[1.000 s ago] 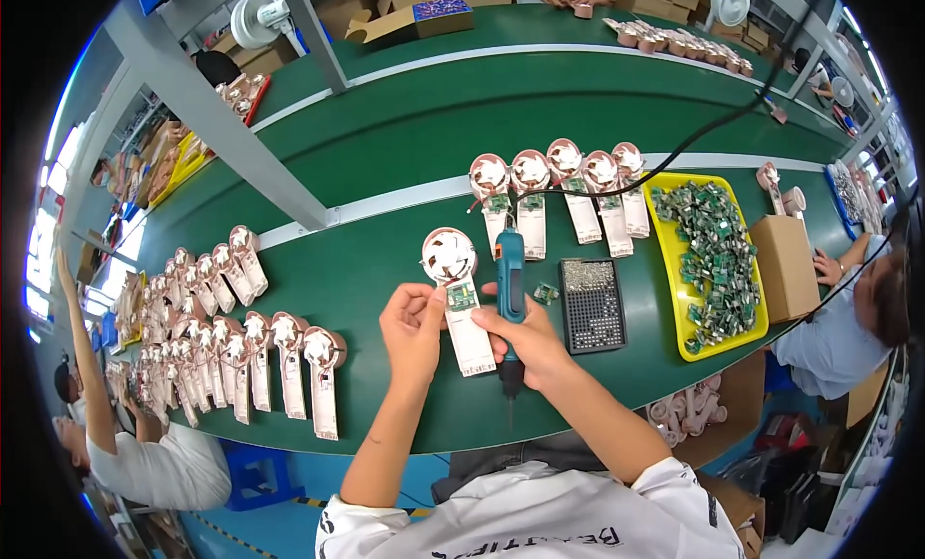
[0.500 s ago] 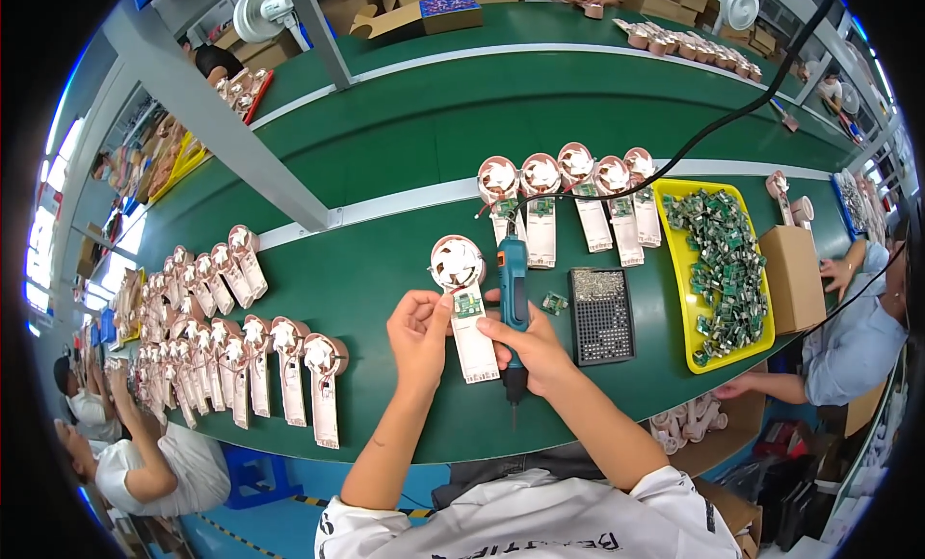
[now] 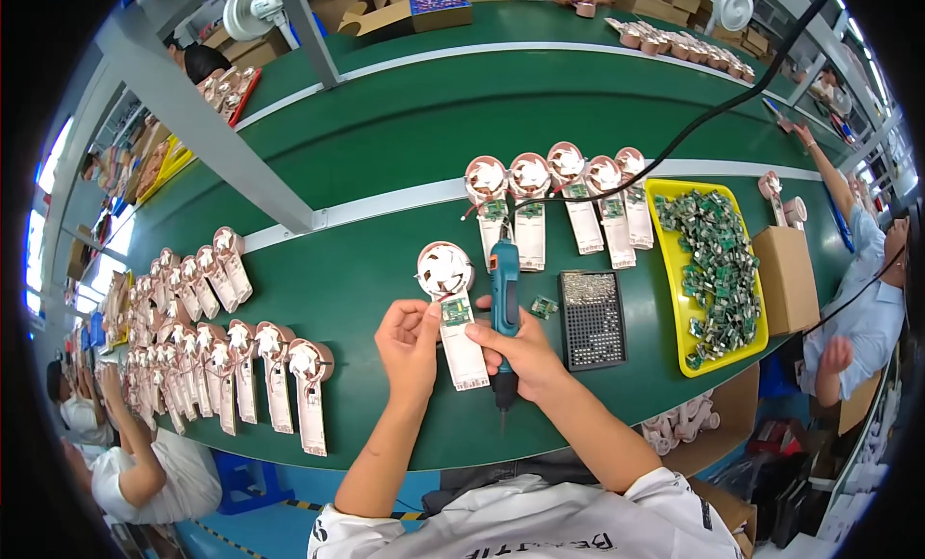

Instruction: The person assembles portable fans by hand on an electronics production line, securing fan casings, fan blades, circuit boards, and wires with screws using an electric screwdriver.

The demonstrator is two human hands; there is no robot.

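A pale pink handheld fan half-shell (image 3: pixel 467 361) is in front of me, its round end with white blades pointing away. My left hand (image 3: pixel 407 345) pinches its left side, the thumb by the green circuit board (image 3: pixel 455 313) on the handle. In my right hand (image 3: pixel 532 355) is a teal electric screwdriver (image 3: pixel 505 284), bit pointing toward me, while the thumb presses the handle's right side. A loose circuit board (image 3: pixel 544 307) lies just right of the screwdriver. Beyond it sits a black screw tray (image 3: pixel 623 332) with small screws in its far part.
A yellow tray (image 3: pixel 688 355) of circuit boards stands right, beside a cardboard box (image 3: pixel 785 284). Several fan shells (image 3: pixel 583 226) lie along the metal strip ahead; rows more (image 3: pixel 310 405) fill the left. A black cable (image 3: pixel 713 125) hangs across. Co-workers sit at both sides.
The whole view has shifted slightly. My hands keep the same hold on the fan shell and screwdriver. At right, a co-worker has stretched an arm toward the far side of the bench.
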